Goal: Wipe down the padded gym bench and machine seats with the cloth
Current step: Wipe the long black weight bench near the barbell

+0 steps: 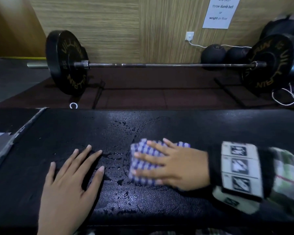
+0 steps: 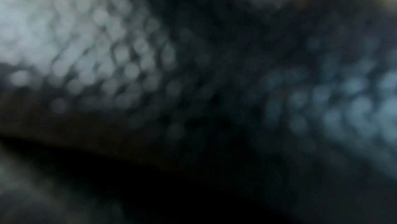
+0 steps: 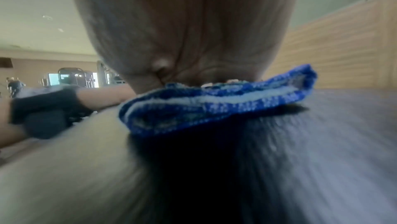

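Note:
A black padded bench (image 1: 159, 200) spans the head view, wet with droplets near its middle. A folded blue-and-white checked cloth (image 1: 143, 162) lies on it under my right hand (image 1: 168, 164), whose fingers are spread flat and press the cloth down. My left hand (image 1: 71, 177) rests flat on the pad just left of the cloth, fingers straight. In the right wrist view the cloth (image 3: 214, 103) shows beneath my palm (image 3: 189, 32) on the bench (image 3: 300, 159), with my left arm at the left. The left wrist view is dark and blurred.
A loaded barbell (image 1: 159, 65) lies on the floor beyond the bench, with plates (image 1: 66, 63) at each end. Medicine balls (image 1: 212, 54) and a white cable (image 1: 288, 99) sit by the wood-panel wall. A torn pad edge (image 1: 15, 133) lies at the left.

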Available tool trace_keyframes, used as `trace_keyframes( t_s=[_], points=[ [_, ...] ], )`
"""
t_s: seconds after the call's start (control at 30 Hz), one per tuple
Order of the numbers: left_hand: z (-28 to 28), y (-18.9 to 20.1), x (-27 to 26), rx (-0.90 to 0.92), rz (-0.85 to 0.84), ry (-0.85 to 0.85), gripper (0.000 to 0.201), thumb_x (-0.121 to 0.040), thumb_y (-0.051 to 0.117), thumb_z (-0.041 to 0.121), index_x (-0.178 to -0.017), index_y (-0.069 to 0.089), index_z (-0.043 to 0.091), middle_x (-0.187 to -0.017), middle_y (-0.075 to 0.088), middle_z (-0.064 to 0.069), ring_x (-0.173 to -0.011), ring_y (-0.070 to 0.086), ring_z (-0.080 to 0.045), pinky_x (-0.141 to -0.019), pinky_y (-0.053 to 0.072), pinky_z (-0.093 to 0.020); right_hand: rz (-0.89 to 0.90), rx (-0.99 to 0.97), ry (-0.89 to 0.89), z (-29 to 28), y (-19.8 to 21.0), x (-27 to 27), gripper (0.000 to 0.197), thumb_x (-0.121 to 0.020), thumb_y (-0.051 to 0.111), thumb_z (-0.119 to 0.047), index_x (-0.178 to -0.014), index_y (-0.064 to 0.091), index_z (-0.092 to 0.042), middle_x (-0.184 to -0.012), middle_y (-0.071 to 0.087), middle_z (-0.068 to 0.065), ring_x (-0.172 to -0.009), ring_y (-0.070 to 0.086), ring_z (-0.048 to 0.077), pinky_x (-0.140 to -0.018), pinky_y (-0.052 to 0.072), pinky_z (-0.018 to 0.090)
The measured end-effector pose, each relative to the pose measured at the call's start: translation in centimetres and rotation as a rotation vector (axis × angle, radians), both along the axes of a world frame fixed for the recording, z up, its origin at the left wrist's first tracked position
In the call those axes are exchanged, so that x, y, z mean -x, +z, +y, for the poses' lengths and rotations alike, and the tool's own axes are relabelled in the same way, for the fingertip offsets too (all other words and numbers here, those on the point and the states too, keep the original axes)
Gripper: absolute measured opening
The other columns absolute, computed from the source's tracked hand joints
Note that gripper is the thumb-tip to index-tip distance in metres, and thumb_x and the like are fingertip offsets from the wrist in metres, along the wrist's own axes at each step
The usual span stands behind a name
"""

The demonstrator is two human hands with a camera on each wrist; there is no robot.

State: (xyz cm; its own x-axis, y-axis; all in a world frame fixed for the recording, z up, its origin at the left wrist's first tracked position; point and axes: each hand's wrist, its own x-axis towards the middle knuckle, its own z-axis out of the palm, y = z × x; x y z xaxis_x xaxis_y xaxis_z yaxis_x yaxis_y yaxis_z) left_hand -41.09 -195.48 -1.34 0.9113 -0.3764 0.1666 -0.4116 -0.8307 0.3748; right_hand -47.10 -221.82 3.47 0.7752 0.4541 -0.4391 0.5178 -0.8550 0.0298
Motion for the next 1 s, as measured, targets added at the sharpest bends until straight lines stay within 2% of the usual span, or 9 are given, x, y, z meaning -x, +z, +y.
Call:
trace_keyframes(
  t_s=[0.1, 0.2, 0.3, 0.4, 0.53, 0.63, 0.77, 0.9, 1.0],
  points=[
    [-0.1, -0.1, -0.1, -0.002, -0.002, 0.002, 0.051, -0.086, 0.027, 0.065, -0.132, 0.045, 0.052, -0.146, 0.034, 0.031, -0.14, 0.021, 0.005, -0.118, 0.013, -0.044, 0.077, -0.042, 0.033, -3.2, 0.3, 2.4, 0.049, -0.089, 0.001, -0.059, -0.138, -0.009, -0.059, -0.145, -0.027, -0.027, -0.136, -0.03, 0.027, -0.1, -0.025, 0.049],
    [-0.1, -0.1, -0.2, -0.006, -0.003, 0.004, 0.051, -0.086, 0.028, 0.065, -0.131, 0.046, 0.052, -0.145, 0.034, 0.031, -0.14, 0.022, 0.004, -0.117, 0.013, -0.045, 0.137, 0.073, -0.144, -6.1, 1.2, 2.0, 0.046, -0.088, -0.002, -0.056, -0.13, -0.021, -0.06, -0.134, -0.039, -0.033, -0.133, -0.037, 0.019, -0.112, -0.019, 0.044],
    [-0.1, -0.1, -0.2, -0.009, -0.005, 0.007, 0.051, -0.086, 0.028, 0.065, -0.131, 0.047, 0.051, -0.145, 0.036, 0.03, -0.14, 0.023, 0.004, -0.117, 0.014, -0.044, 0.145, 0.07, -0.312, -7.0, 1.8, -0.7, 0.048, -0.1, 0.015, -0.04, -0.124, -0.022, -0.06, -0.135, -0.039, -0.029, -0.137, -0.031, 0.018, -0.116, -0.009, 0.047],
    [-0.1, 0.1, -0.1, -0.006, -0.001, 0.008, 0.051, -0.086, 0.028, 0.065, -0.131, 0.046, 0.051, -0.145, 0.035, 0.03, -0.14, 0.023, 0.004, -0.118, 0.013, -0.043, 0.111, 0.038, -0.363, -5.4, 1.3, -3.8, 0.05, -0.101, 0.017, -0.04, -0.136, -0.015, -0.055, -0.141, -0.033, -0.024, -0.141, -0.023, 0.023, -0.114, -0.005, 0.051],
    [0.0, 0.0, 0.0, -0.01, -0.001, 0.009, 0.05, -0.086, 0.029, 0.065, -0.132, 0.045, 0.052, -0.145, 0.033, 0.033, -0.14, 0.02, 0.006, -0.118, 0.012, -0.042, 0.033, 0.064, -0.204, -1.1, 1.0, -4.2, 0.049, -0.1, 0.014, -0.043, -0.139, -0.015, -0.053, -0.143, -0.032, -0.019, -0.139, -0.025, 0.026, -0.113, -0.011, 0.054],
    [0.0, -0.1, -0.1, -0.016, 0.007, 0.005, 0.05, -0.087, 0.029, 0.064, -0.132, 0.045, 0.052, -0.145, 0.033, 0.032, -0.14, 0.021, 0.006, -0.117, 0.012, -0.041, -0.002, 0.012, -0.034, 0.1, 0.2, -1.5, 0.045, -0.093, -0.005, -0.054, -0.136, -0.017, -0.054, -0.143, -0.029, -0.019, -0.135, -0.029, 0.027, -0.105, -0.021, 0.051],
    [0.0, 0.0, -0.1, -0.005, -0.001, 0.005, 0.05, -0.086, 0.03, 0.064, -0.131, 0.047, 0.052, -0.145, 0.035, 0.031, -0.14, 0.022, 0.005, -0.118, 0.011, -0.042, 0.013, -0.003, 0.078, -3.6, 0.0, 1.1, 0.049, -0.092, -0.005, -0.052, -0.14, -0.004, -0.056, -0.154, -0.006, -0.014, -0.14, -0.003, 0.036, -0.106, 0.002, 0.057],
    [-0.1, -0.1, -0.2, 0.005, 0.0, 0.007, 0.049, -0.086, 0.031, 0.063, -0.131, 0.047, 0.051, -0.145, 0.036, 0.03, -0.14, 0.023, 0.004, -0.118, 0.013, -0.043, 0.083, 0.057, -0.135, -6.9, 0.8, 0.8, 0.049, -0.071, -0.02, -0.062, -0.118, -0.035, -0.066, -0.137, -0.041, -0.031, -0.13, -0.04, 0.019, -0.113, -0.014, 0.043],
    [-0.2, 0.0, -0.2, 0.017, -0.007, 0.018, 0.048, -0.086, 0.032, 0.062, -0.13, 0.048, 0.052, -0.144, 0.037, 0.03, -0.139, 0.025, 0.004, -0.118, 0.013, -0.043, 0.083, 0.033, -0.124, -6.5, 0.6, 0.5, 0.055, -0.067, -0.027, -0.066, -0.122, -0.034, -0.063, -0.14, -0.039, -0.026, -0.133, -0.037, 0.024, -0.113, -0.014, 0.047]
  ],
)
